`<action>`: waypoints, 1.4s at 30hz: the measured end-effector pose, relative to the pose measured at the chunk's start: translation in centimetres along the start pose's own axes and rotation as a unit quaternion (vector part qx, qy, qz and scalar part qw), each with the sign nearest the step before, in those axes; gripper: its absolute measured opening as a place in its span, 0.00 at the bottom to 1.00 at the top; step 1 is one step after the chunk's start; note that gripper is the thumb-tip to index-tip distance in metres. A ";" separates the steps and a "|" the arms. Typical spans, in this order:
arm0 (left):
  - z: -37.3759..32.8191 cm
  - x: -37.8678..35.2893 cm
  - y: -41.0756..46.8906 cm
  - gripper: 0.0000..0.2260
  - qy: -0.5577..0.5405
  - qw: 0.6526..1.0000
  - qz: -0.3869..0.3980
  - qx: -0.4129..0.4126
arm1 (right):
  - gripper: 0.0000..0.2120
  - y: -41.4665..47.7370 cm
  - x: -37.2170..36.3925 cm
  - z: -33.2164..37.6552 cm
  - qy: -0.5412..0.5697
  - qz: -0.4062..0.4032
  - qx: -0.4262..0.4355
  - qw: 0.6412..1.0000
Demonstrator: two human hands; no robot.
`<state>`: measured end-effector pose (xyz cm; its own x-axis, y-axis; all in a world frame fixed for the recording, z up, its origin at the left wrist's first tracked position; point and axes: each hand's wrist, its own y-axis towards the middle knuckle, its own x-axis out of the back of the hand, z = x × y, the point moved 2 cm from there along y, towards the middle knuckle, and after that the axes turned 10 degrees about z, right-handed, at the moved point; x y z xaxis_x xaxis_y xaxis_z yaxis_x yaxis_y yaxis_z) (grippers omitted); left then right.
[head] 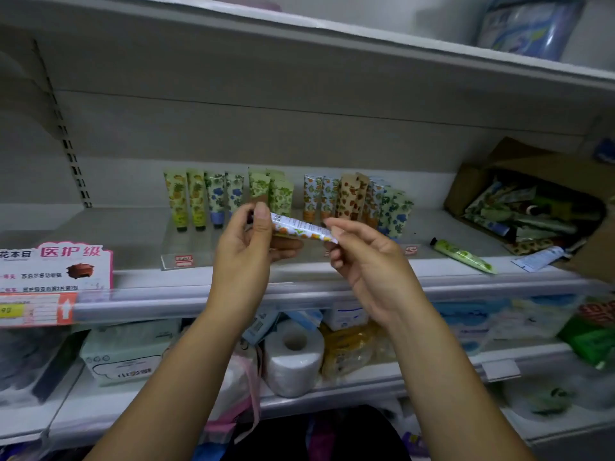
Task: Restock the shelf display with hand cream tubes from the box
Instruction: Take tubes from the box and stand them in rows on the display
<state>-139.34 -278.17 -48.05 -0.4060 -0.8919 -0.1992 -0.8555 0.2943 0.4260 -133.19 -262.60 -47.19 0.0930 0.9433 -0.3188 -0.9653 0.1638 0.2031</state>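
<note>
Hand cream tube (301, 229), white with an orange fruit print, is held level between both hands in front of the standing row of tubes (286, 199). The left hand (248, 247) pinches its cap end between thumb and fingers; the right hand (362, 261) pinches the crimped tail with its fingertips. Holding both ends this way likely lets the person read the print and match it to the orange-patterned tubes just behind. The cardboard box (529, 207) lies tipped on its side on the shelf (133, 234), right of the row, its mouth facing the person so the jumbled tubes are reachable. A green tube (462, 256) and a white one (540, 257) lie loose between row and box.
</note>
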 end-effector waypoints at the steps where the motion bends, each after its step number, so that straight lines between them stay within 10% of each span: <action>1: 0.2 -0.4 -0.1 0.13 0.008 1.000 0.006 0.019 | 0.08 -0.1 0.5 0.2 0.039 -0.007 -0.004 0.999; 5: 1.0 -2.2 -0.6 0.19 0.019 0.995 0.004 0.101 | 0.07 -0.2 1.8 0.8 0.096 -0.022 0.012 0.995; 12: 1.1 -4.3 -0.5 0.27 0.017 0.986 0.018 0.164 | 0.06 -0.5 4.1 1.4 -0.140 -0.089 0.064 0.984; 17: 1.3 -4.7 0.4 0.27 0.159 0.980 0.051 0.110 | 0.04 0.3 4.9 3.3 -0.177 -0.068 0.074 0.979; 21: 1.1 -3.7 1.8 0.26 0.269 0.960 -0.084 -0.003 | 0.05 1.7 4.6 5.1 -0.225 -0.101 0.109 0.963; 28: 1.9 -2.0 5.3 0.25 0.227 0.956 -0.166 -0.089 | 0.06 6.8 3.8 6.5 -0.388 -0.189 0.192 0.882; 42: 3.7 -1.1 5.8 0.19 0.182 0.964 -0.166 -0.102 | 0.15 15.3 2.9 1.7 -0.638 -0.046 0.138 0.757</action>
<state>-145.02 -274.17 -48.65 0.0509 -0.9975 -0.0482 -0.8231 -0.0692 0.5637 -147.29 -256.83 -43.44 0.4861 0.4073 0.7732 -0.8693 0.1341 0.4758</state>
